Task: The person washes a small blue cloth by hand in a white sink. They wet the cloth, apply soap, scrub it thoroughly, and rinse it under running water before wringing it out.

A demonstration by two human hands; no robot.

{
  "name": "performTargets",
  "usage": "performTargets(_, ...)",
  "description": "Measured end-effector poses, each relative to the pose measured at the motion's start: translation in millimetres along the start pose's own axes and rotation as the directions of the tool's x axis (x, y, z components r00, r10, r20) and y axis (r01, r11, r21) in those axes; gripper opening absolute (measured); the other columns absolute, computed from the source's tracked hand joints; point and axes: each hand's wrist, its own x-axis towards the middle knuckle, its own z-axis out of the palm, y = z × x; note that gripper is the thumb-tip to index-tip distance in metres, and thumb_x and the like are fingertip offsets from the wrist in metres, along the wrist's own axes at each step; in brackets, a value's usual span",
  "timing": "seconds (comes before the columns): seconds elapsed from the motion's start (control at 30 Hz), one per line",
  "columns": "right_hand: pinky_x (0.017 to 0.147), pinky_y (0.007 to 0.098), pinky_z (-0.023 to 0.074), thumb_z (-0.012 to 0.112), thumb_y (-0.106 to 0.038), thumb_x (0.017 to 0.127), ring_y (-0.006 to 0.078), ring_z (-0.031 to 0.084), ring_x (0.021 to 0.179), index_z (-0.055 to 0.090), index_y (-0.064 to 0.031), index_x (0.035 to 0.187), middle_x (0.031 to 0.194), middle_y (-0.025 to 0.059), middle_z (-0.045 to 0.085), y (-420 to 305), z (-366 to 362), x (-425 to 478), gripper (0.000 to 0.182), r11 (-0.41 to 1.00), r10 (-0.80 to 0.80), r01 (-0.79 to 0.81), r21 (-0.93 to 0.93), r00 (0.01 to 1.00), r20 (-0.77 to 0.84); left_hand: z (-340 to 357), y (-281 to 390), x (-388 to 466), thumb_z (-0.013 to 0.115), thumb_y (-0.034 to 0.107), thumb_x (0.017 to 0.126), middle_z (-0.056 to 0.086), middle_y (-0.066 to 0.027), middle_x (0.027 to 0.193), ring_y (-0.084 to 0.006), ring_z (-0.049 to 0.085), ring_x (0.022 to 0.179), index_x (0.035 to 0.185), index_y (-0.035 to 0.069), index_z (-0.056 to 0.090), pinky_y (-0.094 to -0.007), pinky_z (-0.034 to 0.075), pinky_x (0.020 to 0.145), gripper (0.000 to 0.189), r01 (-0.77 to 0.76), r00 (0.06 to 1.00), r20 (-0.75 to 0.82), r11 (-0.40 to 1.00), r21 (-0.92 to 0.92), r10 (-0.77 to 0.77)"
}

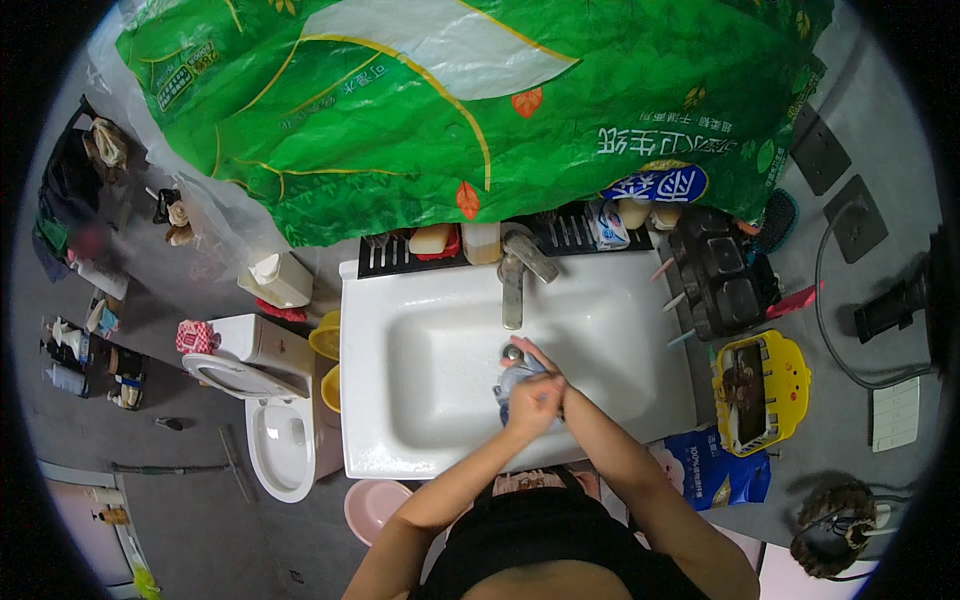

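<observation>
A small wet-looking blue-grey cloth [517, 381] is bunched between my two hands over the basin of a white washbasin [427, 360]. My left hand [534, 405] is a fist closed on the cloth and pressed against my right hand. Partly hidden behind it, my right hand [541, 358] holds the cloth against its palm, fingers stretched towards the drain [513, 352]. Just beyond the hands stands a metal faucet [513, 289]; no stream of water is plainly visible.
A green toilet-paper package [420, 150] overhangs the back ledge, where a soap bar [430, 240] sits. A black hanging rack [720, 277] and yellow basket [776, 390] are at right. The toilet [281, 442] and a pink basin [375, 510] are at left.
</observation>
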Motion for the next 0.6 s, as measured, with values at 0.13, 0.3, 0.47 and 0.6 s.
performTargets(0.13,0.071,0.0286,0.0455,0.043,-0.033,0.086,0.0136,0.055,0.081,0.049,-0.0075,0.106,0.097,0.0057,0.056,7.9,-9.3,-5.6,0.034,0.996,-0.011,0.017,0.082,0.997,-0.077,-8.2,-11.8,22.8,0.056,0.014,0.078,0.048,-0.008,0.051,-0.0121,0.042,0.047,0.058,0.0,0.051,-0.0298,0.034,0.046,0.025,0.211,0.97,-0.08,0.961,-0.177,-0.228)
performTargets(0.3,0.077,0.0253,0.0414,0.044,-0.021,0.088,0.0109,0.051,0.088,0.05,-0.0038,0.107,0.098,0.0025,0.054,27.6,-8.7,-4.6,0.027,0.948,-0.317,0.319,0.0,0.94,-0.127,-25.1,-23.6,46.0,0.056,0.011,0.075,0.046,-0.0093,0.052,-0.0192,0.042,0.046,0.053,0.0,0.047,-0.0308,0.033,0.045,0.026,0.158,0.976,-0.143,0.987,-0.037,-0.161)
performTargets(0.47,0.082,0.0235,0.0373,0.047,-0.023,0.087,0.0101,0.047,0.091,0.044,-0.0026,0.116,0.102,0.0016,0.051,26.3,11.4,-20.8,0.036,0.851,-0.512,0.48,-0.213,0.847,-0.139,-39.5,-31.9,49.9,0.056,0.008,0.07,0.05,-0.0118,0.057,-0.0288,0.049,0.051,0.052,0.002,0.048,-0.0367,0.038,0.045,0.02,-0.02,0.945,-0.286,0.898,0.44,0.161)
performTargets(0.6,0.081,0.0244,0.0384,0.049,-0.026,0.086,0.0107,0.048,0.091,0.045,-0.0055,0.117,0.102,0.0004,0.05,21.3,14.5,-18.0,0.037,0.867,-0.483,0.496,0.046,0.859,-0.169,-13.0,-16.2,20.2,0.057,0.009,0.071,0.05,-0.0112,0.056,-0.0282,0.05,0.051,0.054,0.004,0.052,-0.0361,0.039,0.045,0.018,-0.116,0.97,-0.173,0.947,0.299,0.173)
